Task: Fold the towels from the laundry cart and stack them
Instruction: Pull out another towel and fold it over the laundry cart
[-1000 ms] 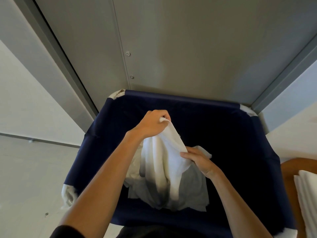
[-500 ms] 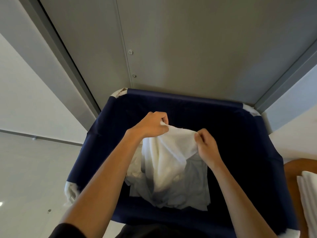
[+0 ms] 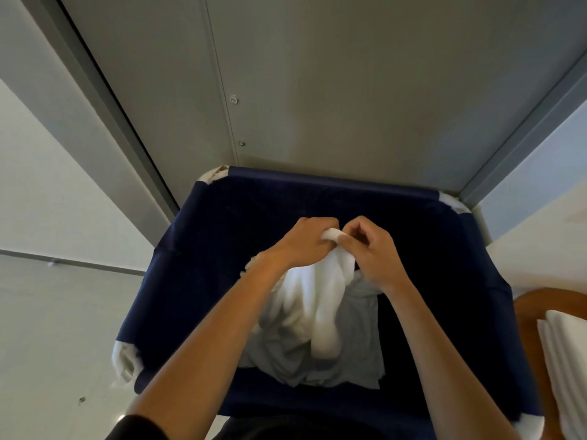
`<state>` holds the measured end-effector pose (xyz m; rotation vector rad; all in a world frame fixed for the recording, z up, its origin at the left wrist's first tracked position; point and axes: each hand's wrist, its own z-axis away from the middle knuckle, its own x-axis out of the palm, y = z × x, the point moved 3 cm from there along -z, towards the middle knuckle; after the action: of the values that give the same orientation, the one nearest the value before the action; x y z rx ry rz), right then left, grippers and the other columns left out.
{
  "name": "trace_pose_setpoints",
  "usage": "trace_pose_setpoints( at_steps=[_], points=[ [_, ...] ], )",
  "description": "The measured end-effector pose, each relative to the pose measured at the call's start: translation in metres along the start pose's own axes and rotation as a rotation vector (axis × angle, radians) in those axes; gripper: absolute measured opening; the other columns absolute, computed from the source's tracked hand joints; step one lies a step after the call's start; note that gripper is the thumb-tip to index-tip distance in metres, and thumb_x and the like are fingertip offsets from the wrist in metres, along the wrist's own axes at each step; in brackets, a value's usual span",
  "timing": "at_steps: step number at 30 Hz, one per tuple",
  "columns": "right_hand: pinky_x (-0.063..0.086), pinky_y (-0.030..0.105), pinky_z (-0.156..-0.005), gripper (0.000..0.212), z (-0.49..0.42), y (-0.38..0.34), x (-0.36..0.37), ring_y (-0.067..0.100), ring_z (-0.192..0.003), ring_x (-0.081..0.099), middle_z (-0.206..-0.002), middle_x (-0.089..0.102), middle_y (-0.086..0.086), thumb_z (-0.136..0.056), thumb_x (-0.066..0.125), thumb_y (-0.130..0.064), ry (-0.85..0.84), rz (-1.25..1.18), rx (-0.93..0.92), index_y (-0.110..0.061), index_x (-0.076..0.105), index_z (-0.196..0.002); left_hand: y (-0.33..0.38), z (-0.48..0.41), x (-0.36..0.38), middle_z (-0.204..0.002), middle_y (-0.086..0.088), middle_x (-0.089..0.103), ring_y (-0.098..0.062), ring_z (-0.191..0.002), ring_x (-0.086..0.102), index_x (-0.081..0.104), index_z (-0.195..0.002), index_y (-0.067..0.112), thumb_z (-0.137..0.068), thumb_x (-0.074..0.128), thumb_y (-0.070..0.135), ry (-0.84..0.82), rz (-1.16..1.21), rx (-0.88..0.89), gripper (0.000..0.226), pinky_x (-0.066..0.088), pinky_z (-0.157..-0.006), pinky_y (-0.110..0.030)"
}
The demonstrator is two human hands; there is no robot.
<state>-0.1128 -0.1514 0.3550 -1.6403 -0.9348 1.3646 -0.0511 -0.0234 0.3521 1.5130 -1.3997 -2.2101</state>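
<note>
A white towel (image 3: 313, 300) hangs bunched over the dark blue laundry cart (image 3: 197, 265). My left hand (image 3: 301, 241) grips its top edge. My right hand (image 3: 373, 249) pinches the same edge right beside the left, the two hands nearly touching. More pale towels (image 3: 355, 360) lie crumpled at the bottom of the cart under the hanging one. At the right edge, a stack of folded white towels (image 3: 565, 360) rests on a wooden surface (image 3: 533, 303).
The cart stands against a grey metal wall panel (image 3: 349, 90). Pale floor (image 3: 57, 328) lies to the left. White padding wraps the cart's corners (image 3: 122, 360). The cart's fabric rim runs close to my body at the bottom.
My right hand has slid up along the towel's edge from lower right until it meets my left hand at the top. The towel is now more gathered.
</note>
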Motion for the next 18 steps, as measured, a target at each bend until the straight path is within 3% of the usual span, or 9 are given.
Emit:
trace_pose_setpoints(
  at_steps=[4,8,10,13,15,18],
  points=[
    [0.046,0.02,-0.063,0.022,0.002,0.024,0.006,0.007,-0.07,0.056,-0.078,0.06,-0.006,-0.081,0.065,-0.005,-0.096,0.071,0.162,-0.025,0.056,-0.084,0.005,0.004,-0.007,-0.081,-0.01,0.062,-0.024,-0.075,0.057,0.058,-0.087,0.003,-0.085,0.056,0.004,0.0,0.041,0.029,0.003,0.048,-0.067,-0.037],
    [0.055,0.035,-0.077,0.011,0.007,0.05,0.021,0.017,-0.083,0.063,-0.09,0.065,0.001,-0.09,0.061,-0.023,-0.159,0.155,0.292,-0.022,0.059,-0.101,0.009,0.005,-0.018,-0.082,-0.012,0.061,-0.019,-0.069,0.053,0.058,-0.086,0.001,-0.083,0.057,0.005,-0.006,0.039,0.019,0.005,0.042,-0.061,-0.028],
    [0.052,0.028,-0.068,0.007,0.008,0.05,0.015,0.02,-0.074,0.061,-0.084,0.062,0.007,-0.093,0.057,-0.021,-0.063,0.211,0.287,-0.015,0.053,-0.092,0.004,0.004,-0.027,-0.081,-0.009,0.063,-0.022,-0.072,0.057,0.061,-0.085,0.004,-0.085,0.059,0.007,0.028,0.001,0.007,0.004,0.044,-0.063,-0.03],
    [0.04,0.012,-0.05,0.01,0.007,0.031,-0.007,0.003,-0.056,0.047,-0.07,0.051,0.001,-0.093,0.051,-0.006,0.243,0.194,0.134,-0.01,0.046,-0.085,-0.011,0.005,-0.041,-0.08,-0.003,0.064,-0.021,-0.075,0.061,0.063,-0.086,0.009,-0.09,0.059,0.012,0.107,-0.087,-0.041,0.007,0.05,-0.068,-0.039],
    [0.037,0.013,-0.049,0.012,0.004,0.013,-0.017,0.002,-0.054,0.044,-0.068,0.047,-0.003,-0.093,0.048,-0.001,0.341,0.134,0.045,-0.011,0.045,-0.086,-0.017,0.005,-0.045,-0.081,0.001,0.064,-0.021,-0.075,0.061,0.062,-0.086,0.014,-0.09,0.059,0.016,0.137,-0.166,-0.064,0.006,0.053,-0.068,-0.043],
    [0.039,0.018,-0.052,0.008,-0.001,-0.008,-0.02,0.007,-0.06,0.047,-0.073,0.053,-0.003,-0.096,0.048,-0.009,0.347,0.106,-0.005,-0.015,0.045,-0.092,-0.013,0.003,-0.05,-0.085,0.001,0.061,-0.023,-0.075,0.059,0.061,-0.088,0.014,-0.089,0.056,0.011,0.239,-0.27,-0.08,0.005,0.052,-0.064,-0.04]
  ],
)
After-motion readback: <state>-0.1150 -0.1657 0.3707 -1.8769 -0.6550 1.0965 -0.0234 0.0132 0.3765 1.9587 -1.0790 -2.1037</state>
